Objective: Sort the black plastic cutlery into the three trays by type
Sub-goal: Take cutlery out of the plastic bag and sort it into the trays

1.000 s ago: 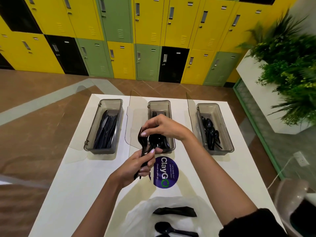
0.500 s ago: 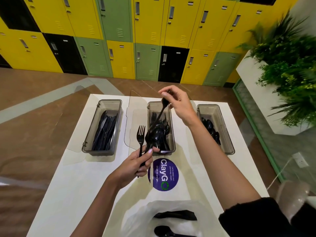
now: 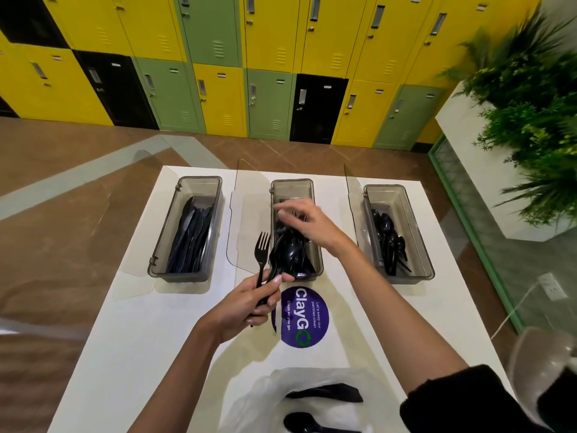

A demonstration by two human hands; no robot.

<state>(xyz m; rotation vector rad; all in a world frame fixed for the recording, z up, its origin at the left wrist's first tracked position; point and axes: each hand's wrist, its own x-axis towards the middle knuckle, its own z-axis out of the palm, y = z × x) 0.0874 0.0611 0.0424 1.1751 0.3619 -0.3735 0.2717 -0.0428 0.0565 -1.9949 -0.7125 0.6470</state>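
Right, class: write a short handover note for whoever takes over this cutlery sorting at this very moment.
Left hand: grips one fork and several spoons.
Right hand: over the middle tray, blurred, looks empty.
Done: knives in the left tray, loose spoons in the right tray, dark pieces in the middle one.
Left to do: sort the held pieces, then the cutlery in the white bag.

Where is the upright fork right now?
Head view, centre: the fork stands tines-up in the left hand, just left of the middle tray and just beyond the purple sticker.
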